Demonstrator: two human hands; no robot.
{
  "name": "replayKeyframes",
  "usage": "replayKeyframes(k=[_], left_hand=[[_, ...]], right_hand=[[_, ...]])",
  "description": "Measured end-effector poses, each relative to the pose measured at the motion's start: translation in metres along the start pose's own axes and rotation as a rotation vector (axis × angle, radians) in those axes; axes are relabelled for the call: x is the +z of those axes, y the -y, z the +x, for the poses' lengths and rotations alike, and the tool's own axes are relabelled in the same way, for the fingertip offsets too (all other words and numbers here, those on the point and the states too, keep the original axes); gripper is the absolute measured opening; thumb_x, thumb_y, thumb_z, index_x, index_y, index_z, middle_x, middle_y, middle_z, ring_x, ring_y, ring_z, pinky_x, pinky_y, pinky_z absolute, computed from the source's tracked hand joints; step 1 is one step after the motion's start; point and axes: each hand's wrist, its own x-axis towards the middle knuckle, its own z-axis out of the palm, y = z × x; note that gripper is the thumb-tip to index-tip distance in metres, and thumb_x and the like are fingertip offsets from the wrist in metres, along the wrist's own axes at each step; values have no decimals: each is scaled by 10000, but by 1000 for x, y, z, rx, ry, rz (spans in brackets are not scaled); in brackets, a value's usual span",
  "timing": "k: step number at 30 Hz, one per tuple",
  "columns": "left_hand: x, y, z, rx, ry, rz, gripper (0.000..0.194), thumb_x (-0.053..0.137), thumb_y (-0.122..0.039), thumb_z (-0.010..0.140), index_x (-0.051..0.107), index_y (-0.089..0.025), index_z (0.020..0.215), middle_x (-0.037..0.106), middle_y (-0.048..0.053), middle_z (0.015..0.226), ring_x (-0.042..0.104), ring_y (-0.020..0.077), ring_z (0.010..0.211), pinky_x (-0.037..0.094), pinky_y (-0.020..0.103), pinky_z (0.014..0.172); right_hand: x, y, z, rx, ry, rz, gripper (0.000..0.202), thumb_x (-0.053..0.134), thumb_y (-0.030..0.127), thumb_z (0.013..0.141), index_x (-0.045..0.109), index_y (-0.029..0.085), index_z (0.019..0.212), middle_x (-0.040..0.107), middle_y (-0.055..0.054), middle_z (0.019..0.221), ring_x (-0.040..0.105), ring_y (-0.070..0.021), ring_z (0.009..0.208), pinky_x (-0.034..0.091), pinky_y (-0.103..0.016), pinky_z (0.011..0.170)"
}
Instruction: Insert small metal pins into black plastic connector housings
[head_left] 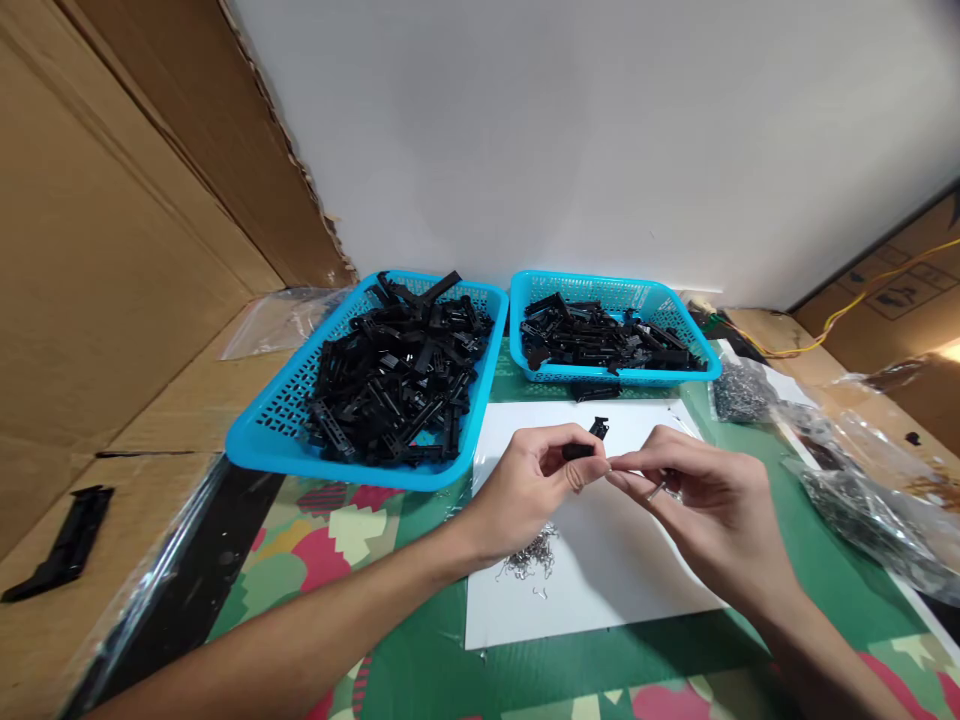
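Above a white sheet (622, 590), my left hand (529, 485) is closed on a black plastic part (598, 428), whose upper end sticks out past the fingers. My right hand (694, 490) meets it at the fingertips, with thumb and index finger pinched together. A thin metal piece (658, 489) shows between the right fingers; what exactly the fingertips pinch is too small to tell. Small bent metal wires (531, 555) lie in a pile on the sheet, below my left hand.
Two blue baskets (262, 462) (622, 375) of black parts stand at the back. Plastic bags of small metal pieces (741, 390) lie at the right. Another black part (67, 540) rests on cardboard at the far left.
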Motion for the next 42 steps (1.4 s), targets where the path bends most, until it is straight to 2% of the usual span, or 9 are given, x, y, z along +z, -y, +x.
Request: replayKeyframes(k=[5, 8, 13, 17, 20, 23, 31, 38, 42], left_hand=[[-4, -5, -1, -106, 183, -62, 418, 801, -538, 886, 738, -125, 877, 507, -19, 702, 396, 113, 649, 308, 260, 607], [-4, -6, -2, -98, 154, -17, 420, 781, -548, 901, 748, -129, 894, 542, -6, 733, 429, 125, 681, 331, 264, 637], [0, -6, -4, -49, 57, 130, 367, 656, -520, 1004, 751, -166, 1010, 614, 26, 888, 497, 160, 808, 374, 269, 719], [0, -6, -4, -34, 8, 95, 374, 494, -494, 1093, 729, -209, 1150, 580, 32, 958, 478, 146, 796, 381, 269, 729], [0, -4, -4, -57, -4, -36, 361, 590, -482, 1059, 545, -258, 1338, 601, 10, 944, 470, 125, 729, 371, 258, 694], [0, -1, -3, -74, 40, -143, 588, 708, -444, 1003, 367, -290, 1457, 659, 8, 964, 544, 126, 763, 402, 254, 734], [-2, 2, 4, -18, 127, -130, 477, 725, -409, 993, 629, -187, 1404, 692, 127, 1284, 641, 202, 1057, 481, 326, 1006], [-4, 1, 4, -29, 135, -89, 536, 761, -408, 966, 629, -196, 1441, 741, 91, 1116, 675, 200, 1013, 508, 322, 981], [-4, 0, 4, -45, 132, -105, 521, 768, -402, 961, 644, -206, 1427, 742, 93, 1144, 681, 209, 1055, 513, 320, 990]], right_hand=[[-13, 0, 3, -37, 173, 67, 91, 762, 234, 948, 841, 261, 910, 714, -22, 723, 616, -158, 636, 453, -288, 578], [-16, 2, 4, -22, 194, 60, 98, 741, 232, 960, 828, 255, 920, 712, -18, 723, 621, -154, 647, 461, -279, 591], [-11, 0, 3, 40, 78, -8, 88, 747, 235, 923, 789, 221, 848, 614, 7, 646, 518, -135, 584, 399, -266, 534], [-2, -5, -2, 26, -95, -42, 91, 759, 215, 891, 753, 213, 800, 512, 33, 605, 436, -121, 544, 342, -266, 498], [5, -8, -5, -48, -174, -64, 105, 761, 183, 876, 738, 211, 777, 466, 55, 562, 388, -103, 498, 313, -259, 473], [9, -9, -6, -127, -189, -89, 121, 764, 173, 872, 737, 204, 758, 463, 59, 531, 360, -94, 467, 298, -255, 455], [7, -8, -1, -207, -130, -88, 161, 733, 136, 877, 725, 199, 728, 441, 63, 518, 344, -84, 453, 291, -243, 447], [5, -10, 0, -280, -116, -89, 159, 714, 68, 873, 735, 207, 798, 437, 70, 528, 352, -94, 470, 296, -250, 471], [4, -10, 2, -284, -53, -82, 162, 721, 52, 851, 722, 201, 790, 439, 81, 528, 349, -80, 461, 280, -234, 459]])
